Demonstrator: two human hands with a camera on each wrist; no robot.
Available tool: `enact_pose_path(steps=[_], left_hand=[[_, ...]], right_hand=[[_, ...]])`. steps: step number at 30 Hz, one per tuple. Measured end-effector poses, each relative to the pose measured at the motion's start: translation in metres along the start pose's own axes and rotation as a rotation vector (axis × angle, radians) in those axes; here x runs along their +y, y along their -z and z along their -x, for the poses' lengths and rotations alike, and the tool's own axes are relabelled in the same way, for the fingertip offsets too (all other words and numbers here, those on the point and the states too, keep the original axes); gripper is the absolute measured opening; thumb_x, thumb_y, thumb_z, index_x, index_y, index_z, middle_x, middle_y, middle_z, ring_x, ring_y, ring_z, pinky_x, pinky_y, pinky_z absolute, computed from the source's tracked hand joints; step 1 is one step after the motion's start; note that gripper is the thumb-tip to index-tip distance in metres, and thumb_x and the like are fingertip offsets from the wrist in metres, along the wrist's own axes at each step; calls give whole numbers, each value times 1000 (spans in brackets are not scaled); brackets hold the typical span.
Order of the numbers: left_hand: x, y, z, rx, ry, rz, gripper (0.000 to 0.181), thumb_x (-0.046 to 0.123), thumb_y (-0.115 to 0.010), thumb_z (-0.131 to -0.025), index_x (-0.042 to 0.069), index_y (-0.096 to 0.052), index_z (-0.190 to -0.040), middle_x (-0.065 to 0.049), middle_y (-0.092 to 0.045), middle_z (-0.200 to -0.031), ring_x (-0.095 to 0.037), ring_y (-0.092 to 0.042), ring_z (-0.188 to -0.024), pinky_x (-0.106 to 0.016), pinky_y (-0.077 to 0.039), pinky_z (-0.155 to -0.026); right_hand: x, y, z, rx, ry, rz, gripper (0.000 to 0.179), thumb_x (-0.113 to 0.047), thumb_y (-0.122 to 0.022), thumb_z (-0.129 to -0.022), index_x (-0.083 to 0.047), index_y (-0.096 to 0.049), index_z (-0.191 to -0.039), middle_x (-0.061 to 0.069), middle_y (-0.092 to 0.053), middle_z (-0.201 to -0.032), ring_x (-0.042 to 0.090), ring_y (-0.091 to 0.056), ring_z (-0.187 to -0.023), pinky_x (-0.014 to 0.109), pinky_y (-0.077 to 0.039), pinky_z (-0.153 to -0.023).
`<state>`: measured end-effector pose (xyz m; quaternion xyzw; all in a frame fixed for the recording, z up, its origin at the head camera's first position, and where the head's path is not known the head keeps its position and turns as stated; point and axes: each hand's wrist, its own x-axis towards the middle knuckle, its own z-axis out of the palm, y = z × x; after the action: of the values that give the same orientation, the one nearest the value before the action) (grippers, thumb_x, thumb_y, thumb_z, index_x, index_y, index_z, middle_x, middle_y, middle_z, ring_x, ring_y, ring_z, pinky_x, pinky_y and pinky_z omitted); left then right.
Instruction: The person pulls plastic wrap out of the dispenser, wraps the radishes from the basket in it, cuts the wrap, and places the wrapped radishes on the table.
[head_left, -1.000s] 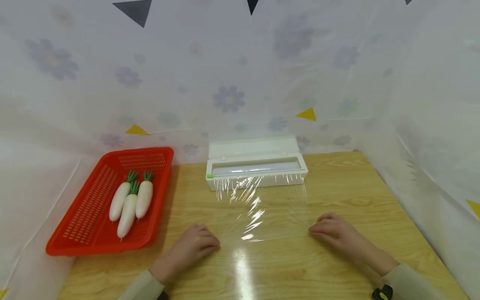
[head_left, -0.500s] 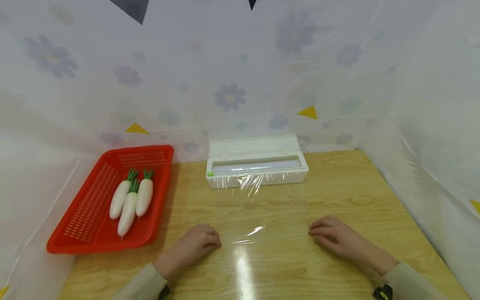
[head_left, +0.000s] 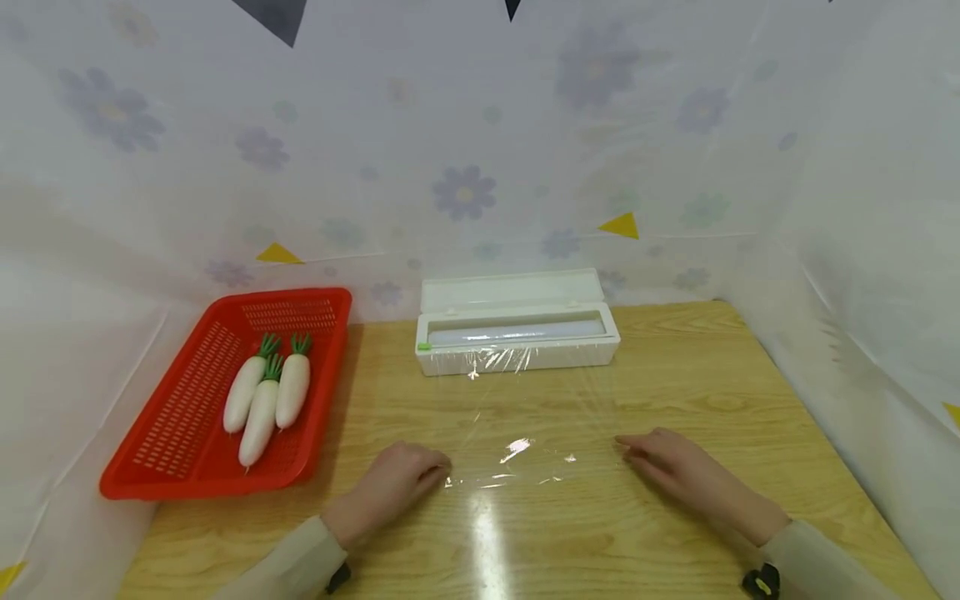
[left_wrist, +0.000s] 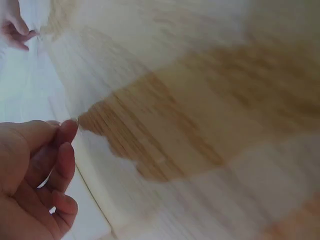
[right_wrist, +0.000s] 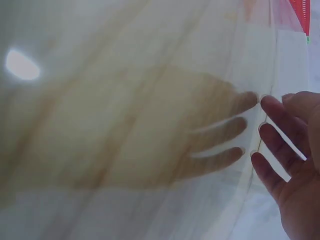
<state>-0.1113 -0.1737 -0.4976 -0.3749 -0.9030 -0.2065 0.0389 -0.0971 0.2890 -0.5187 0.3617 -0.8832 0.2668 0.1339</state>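
A sheet of clear plastic wrap (head_left: 517, 447) stretches from a white wrap dispenser box (head_left: 600, 355) toward the person, over the wood-grain table. My left hand (head_left: 393, 479) is at its near left corner; in the left wrist view the thumb and index finger (left_wrist: 69, 131) come together at the film's edge, pinching it. At the near right corner is my right hand (head_left: 678, 471). Its fingers (right_wrist: 287, 142) are spread and fairly straight, the tips touching the surface, with the thumb apart from them. The box lid (head_left: 513, 289) stands raised, showing the wrap roll (head_left: 517, 332) inside.
On the left a red plastic basket (head_left: 322, 417) holds three white radishes (head_left: 258, 421) with green stalks. A small green slider (head_left: 423, 346) sits at the box's left end. White flowered sheeting (head_left: 465, 242) surrounds the table (head_left: 697, 367) at the back and sides.
The left hand has shifted slightly right and away from the person. The right index finger has straightened out toward the film. Glints on the wrap have shifted and shrunk.
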Motion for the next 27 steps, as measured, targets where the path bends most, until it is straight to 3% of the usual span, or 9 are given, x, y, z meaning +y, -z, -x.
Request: enact_pose_path(steps=[6, 16, 27], left_hand=[[3, -3, -3, -30, 40, -26, 7, 11, -78, -92, 13, -79, -98, 7, -75, -88, -5, -64, -79, -29, -55, -74], [2, -4, -1, -34, 45, -40, 11, 10, -79, -91, 12, -80, -101, 7, -72, -85, -6, -60, -78, -31, -53, -76], [2, -1, 0, -58, 47, -83, 13, 14, -80, -91, 12, -79, -104, 4, -75, -93, -13, -63, -85, -32, -54, -77]], right_hand=[[2, -9, -6, 13, -37, 28, 43, -2, -84, -81, -4, -74, -123, -12, -69, -95, 2, -59, -85, 29, -53, -72], [5, -8, -7, -28, 42, 165, 45, -14, -86, -82, -2, -75, -123, -10, -63, -94, 3, -47, -83, 27, -43, -67], [13, -2, -4, -69, 32, 246, 46, -28, -84, -86, -18, -75, -130, -15, -54, -93, 1, -38, -81, 26, -34, -68]])
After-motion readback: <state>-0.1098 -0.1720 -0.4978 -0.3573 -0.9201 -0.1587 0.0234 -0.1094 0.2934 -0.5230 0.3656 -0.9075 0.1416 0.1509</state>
